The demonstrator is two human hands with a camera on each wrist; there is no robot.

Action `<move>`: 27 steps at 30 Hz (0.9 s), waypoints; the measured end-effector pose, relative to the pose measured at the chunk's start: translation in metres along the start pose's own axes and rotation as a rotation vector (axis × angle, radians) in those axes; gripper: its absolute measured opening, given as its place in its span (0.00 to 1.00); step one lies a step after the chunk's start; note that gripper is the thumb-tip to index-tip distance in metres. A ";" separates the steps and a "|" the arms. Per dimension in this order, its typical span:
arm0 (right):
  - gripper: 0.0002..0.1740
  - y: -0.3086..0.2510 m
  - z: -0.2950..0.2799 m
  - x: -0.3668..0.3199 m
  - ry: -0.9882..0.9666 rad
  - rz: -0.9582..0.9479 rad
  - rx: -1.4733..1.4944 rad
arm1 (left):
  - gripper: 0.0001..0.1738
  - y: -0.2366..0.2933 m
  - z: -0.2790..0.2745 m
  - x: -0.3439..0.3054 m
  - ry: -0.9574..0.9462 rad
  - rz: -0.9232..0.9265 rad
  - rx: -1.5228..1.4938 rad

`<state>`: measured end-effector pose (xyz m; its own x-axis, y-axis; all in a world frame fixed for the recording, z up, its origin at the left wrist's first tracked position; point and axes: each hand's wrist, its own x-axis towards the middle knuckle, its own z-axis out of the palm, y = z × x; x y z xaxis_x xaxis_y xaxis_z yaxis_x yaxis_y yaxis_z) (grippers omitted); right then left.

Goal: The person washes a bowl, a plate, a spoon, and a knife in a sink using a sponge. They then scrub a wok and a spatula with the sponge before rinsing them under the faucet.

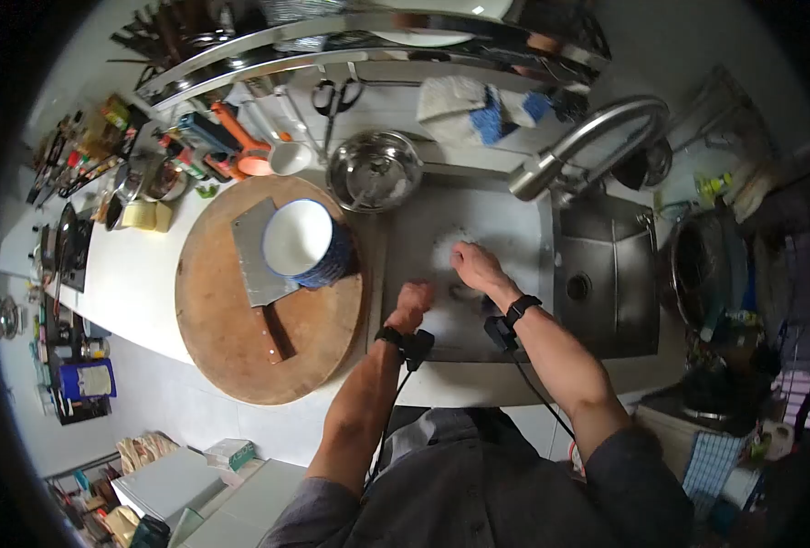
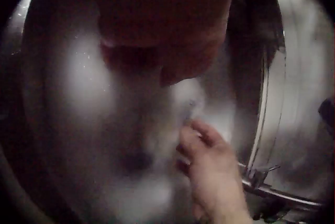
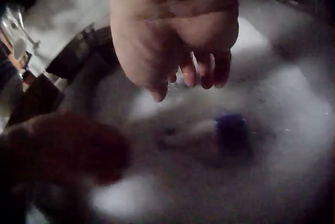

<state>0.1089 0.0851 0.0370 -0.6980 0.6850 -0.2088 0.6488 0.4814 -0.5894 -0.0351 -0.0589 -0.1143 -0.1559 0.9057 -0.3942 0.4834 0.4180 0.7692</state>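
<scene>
Both hands are over a sink basin (image 1: 524, 219) holding cloudy whitish water. The right hand (image 1: 480, 267) hangs with its fingers pointing down and loosely bent, apart from each other; the right wrist view shows nothing held between the fingers (image 3: 205, 72). To its left is the left hand (image 1: 412, 303), near the basin's left side, fingers loosely curled downward; it is dark in the left wrist view and blurred in the right wrist view, with no object showing in it. Below the right hand, a blurred dark-blue thing (image 3: 232, 130) with a paler part shows in the water.
Left of the basin, a round wooden board (image 1: 217, 356) carries a cleaver (image 1: 257, 247) and stacked blue-and-white bowls (image 1: 318, 260). A steel bowl (image 1: 375, 169) stands behind. The faucet (image 1: 551, 164) arches over the basin's back right; a smaller steel sink (image 1: 610, 265) adjoins it.
</scene>
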 end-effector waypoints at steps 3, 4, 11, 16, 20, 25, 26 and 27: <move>0.20 0.072 0.036 -0.044 -0.036 0.064 -0.255 | 0.25 0.059 -0.013 -0.020 0.056 -0.187 -0.117; 0.22 0.086 0.044 -0.053 -0.082 0.095 -0.322 | 0.28 0.077 -0.018 -0.025 0.127 -0.277 -0.132; 0.22 0.093 0.038 -0.060 -0.628 0.177 -0.335 | 0.30 0.043 0.014 0.015 -0.158 -0.115 0.214; 0.22 0.113 0.043 -0.049 -0.365 0.263 -0.332 | 0.23 0.051 0.024 0.028 0.015 -0.441 0.088; 0.25 0.107 0.039 -0.048 -0.297 0.229 -0.100 | 0.17 0.003 0.043 0.055 0.041 -0.177 -0.005; 0.25 0.097 0.054 -0.045 -0.469 0.093 -0.083 | 0.12 0.021 0.022 0.044 -0.157 0.411 0.651; 0.24 0.089 0.050 -0.044 -0.500 0.120 -0.082 | 0.12 0.022 0.025 0.046 -0.159 0.412 0.651; 0.23 0.082 0.045 -0.044 -0.531 0.147 -0.081 | 0.17 0.023 0.029 0.046 -0.116 0.407 0.612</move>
<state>0.1794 0.0697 -0.0370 -0.6414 0.3884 -0.6616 0.7577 0.4562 -0.4668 -0.0060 -0.0096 -0.1289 0.2136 0.9531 -0.2145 0.8824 -0.0940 0.4610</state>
